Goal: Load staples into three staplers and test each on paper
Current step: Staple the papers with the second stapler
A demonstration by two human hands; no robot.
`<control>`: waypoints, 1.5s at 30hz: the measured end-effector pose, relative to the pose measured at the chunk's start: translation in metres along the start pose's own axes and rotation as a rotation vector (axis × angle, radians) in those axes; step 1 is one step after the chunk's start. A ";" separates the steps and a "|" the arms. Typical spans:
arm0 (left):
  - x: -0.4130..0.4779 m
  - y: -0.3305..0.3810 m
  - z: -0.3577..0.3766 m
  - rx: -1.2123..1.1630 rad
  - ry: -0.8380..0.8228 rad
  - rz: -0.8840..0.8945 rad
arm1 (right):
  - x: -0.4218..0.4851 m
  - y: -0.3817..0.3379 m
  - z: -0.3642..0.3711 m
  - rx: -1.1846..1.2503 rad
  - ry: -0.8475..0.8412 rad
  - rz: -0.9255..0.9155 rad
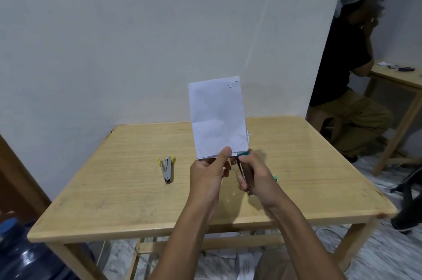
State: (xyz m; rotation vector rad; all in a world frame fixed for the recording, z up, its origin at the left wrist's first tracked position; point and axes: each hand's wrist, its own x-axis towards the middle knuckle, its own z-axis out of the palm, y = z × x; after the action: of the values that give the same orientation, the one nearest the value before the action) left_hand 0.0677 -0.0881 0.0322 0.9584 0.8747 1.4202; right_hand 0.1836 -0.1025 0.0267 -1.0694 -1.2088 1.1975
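A folded white paper stack (218,117) is pinched mid-air by the left hand (209,174). Its lower corner is met by a dark green-tipped stapler (241,169) gripped in the right hand (258,177). Stapled so near the edge, it could be torn.

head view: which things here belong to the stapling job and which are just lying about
Job: paper stack in left hand; green-tipped stapler in right hand; yellow-tipped stapler on table.
Lying about: blue water jug; loose papers under table.
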 end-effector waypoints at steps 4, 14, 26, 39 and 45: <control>0.000 -0.002 -0.005 0.134 0.036 0.026 | 0.005 0.004 -0.003 0.064 -0.029 -0.019; -0.003 0.002 -0.005 0.262 0.076 0.104 | -0.002 0.002 -0.002 -0.037 -0.031 -0.037; -0.006 0.000 -0.007 0.294 0.017 0.084 | -0.006 0.002 0.006 -0.044 0.076 0.005; -0.001 -0.002 -0.010 0.247 -0.088 0.028 | -0.007 -0.010 -0.001 0.219 0.069 0.011; -0.002 0.001 -0.009 0.189 -0.077 -0.005 | -0.006 -0.010 -0.002 0.206 0.085 0.026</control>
State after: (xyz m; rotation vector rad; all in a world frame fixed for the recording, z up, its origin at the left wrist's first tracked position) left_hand 0.0588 -0.0900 0.0291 1.1451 0.9656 1.3042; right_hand 0.1861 -0.1095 0.0355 -0.9738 -0.9861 1.2549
